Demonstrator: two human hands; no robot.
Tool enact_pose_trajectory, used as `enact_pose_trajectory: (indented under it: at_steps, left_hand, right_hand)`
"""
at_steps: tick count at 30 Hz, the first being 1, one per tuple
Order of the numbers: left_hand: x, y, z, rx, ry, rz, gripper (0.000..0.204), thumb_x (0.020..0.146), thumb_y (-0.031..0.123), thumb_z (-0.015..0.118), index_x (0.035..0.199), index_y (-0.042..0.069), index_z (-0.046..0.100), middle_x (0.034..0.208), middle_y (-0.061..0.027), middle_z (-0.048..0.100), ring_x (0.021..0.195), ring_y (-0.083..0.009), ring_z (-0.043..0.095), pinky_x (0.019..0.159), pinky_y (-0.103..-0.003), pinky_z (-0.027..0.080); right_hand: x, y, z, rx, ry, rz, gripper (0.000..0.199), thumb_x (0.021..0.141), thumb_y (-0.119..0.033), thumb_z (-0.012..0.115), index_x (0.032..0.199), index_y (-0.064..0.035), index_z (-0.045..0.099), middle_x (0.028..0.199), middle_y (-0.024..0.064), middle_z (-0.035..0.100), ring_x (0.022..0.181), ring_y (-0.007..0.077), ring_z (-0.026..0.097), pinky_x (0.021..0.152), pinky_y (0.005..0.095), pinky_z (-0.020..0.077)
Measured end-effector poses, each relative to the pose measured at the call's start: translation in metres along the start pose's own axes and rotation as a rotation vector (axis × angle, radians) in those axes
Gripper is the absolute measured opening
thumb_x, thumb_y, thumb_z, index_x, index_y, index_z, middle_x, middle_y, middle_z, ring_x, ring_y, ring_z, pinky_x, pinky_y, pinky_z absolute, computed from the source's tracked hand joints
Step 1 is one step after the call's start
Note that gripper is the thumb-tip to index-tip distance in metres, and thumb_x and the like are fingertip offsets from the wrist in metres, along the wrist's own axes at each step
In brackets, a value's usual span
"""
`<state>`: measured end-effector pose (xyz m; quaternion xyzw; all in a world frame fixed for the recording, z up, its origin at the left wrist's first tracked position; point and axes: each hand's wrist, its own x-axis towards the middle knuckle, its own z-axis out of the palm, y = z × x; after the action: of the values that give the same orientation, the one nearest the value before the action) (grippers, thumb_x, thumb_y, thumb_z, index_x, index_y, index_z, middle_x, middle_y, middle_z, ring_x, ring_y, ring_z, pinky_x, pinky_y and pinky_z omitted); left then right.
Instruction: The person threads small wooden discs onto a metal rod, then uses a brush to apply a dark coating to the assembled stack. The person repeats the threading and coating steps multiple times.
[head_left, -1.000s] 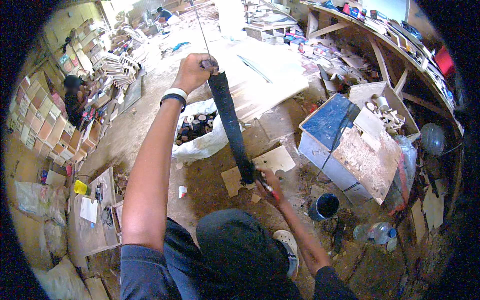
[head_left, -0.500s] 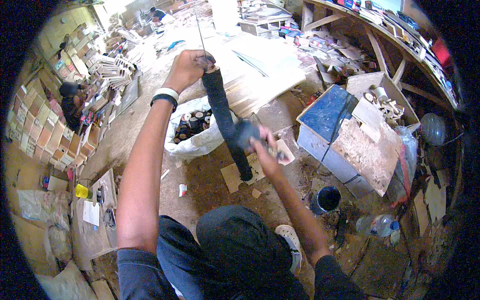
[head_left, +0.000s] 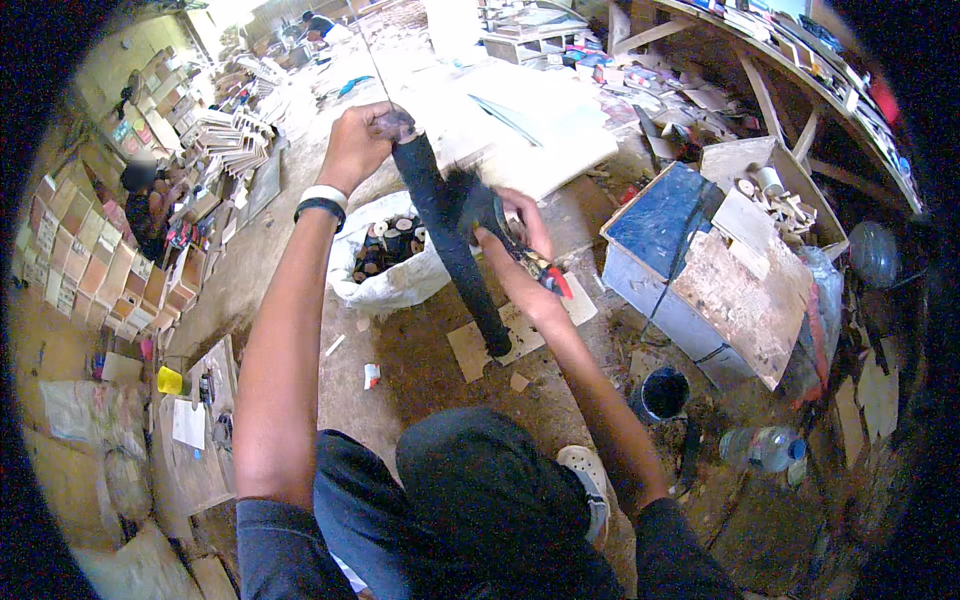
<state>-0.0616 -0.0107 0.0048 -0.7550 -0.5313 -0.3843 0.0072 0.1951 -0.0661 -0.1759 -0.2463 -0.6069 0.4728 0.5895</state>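
Observation:
My left hand [head_left: 362,145] is closed round a thin metal rod [head_left: 370,58] at the upper end of a long black cylinder [head_left: 445,235], which seems to be threaded on it. The cylinder leans, its lower end on a flat wooden board [head_left: 472,350]. In my right hand [head_left: 525,245] is a paintbrush [head_left: 483,212] with black bristles and a red-tipped handle, pressed against the cylinder's right side, upper half. Behind the cylinder stands a white sack [head_left: 395,290] with round black and bare wooden pieces [head_left: 392,245]. A pot of black paint [head_left: 663,393] stands to the right.
A blue-topped box [head_left: 660,220] with a stained board on it stands right, beside an open wooden box [head_left: 828,230] of spools and offcuts. Plastic bottles [head_left: 765,449] lie near it. Stacked wooden boxes [head_left: 100,270] and another person [head_left: 147,215] are at left. A pale sheet [head_left: 540,150] lies ahead.
The brush has moved up along the cylinder, and my right hand has turned with it. My left hand and the cylinder's top have shifted slightly left.

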Motion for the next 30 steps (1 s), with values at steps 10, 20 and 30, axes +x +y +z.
enact_pose_trajectory:
  at_steps: [10, 20, 30]
  left_hand:
    - [0.009, 0.003, 0.013, 0.104, 0.017, -0.076, 0.025, 0.083, -0.009, 0.064, 0.099, 0.006, 0.075, 0.087, -0.0068, 0.077, 0.082, -0.0124, 0.071, 0.076, -0.03, 0.056]
    - [0.018, 0.006, 0.019, 0.12, 0.002, -0.029, 0.017, 0.085, -0.001, 0.066, 0.098, 0.007, 0.076, 0.087, -0.0096, 0.077, 0.083, -0.018, 0.075, 0.075, -0.032, 0.057]
    - [0.019, 0.015, 0.025, 0.118, 0.024, 0.068, 0.011, 0.087, 0.005, 0.07, 0.097, 0.007, 0.075, 0.087, -0.0103, 0.077, 0.079, -0.0209, 0.074, 0.074, -0.033, 0.057]
  right_hand:
    - [-0.16, 0.077, -0.047, -0.571, -0.348, 0.057, 0.052, 0.09, 0.0, 0.064, 0.139, -0.014, 0.053, 0.121, 0.0174, 0.063, 0.098, 0.0357, 0.07, 0.081, 0.0413, 0.0562]
    - [-0.058, 0.038, -0.002, -0.421, -0.123, -0.26, 0.04, 0.095, -0.008, 0.061, 0.134, -0.0071, 0.055, 0.131, 0.0205, 0.059, 0.124, 0.036, 0.06, 0.095, 0.0416, 0.0515]
    - [-0.051, 0.008, -0.013, -0.423, -0.157, -0.381, 0.039, 0.094, -0.004, 0.062, 0.132, -0.0038, 0.055, 0.111, 0.0198, 0.062, 0.099, 0.0363, 0.066, 0.085, 0.0431, 0.0529]
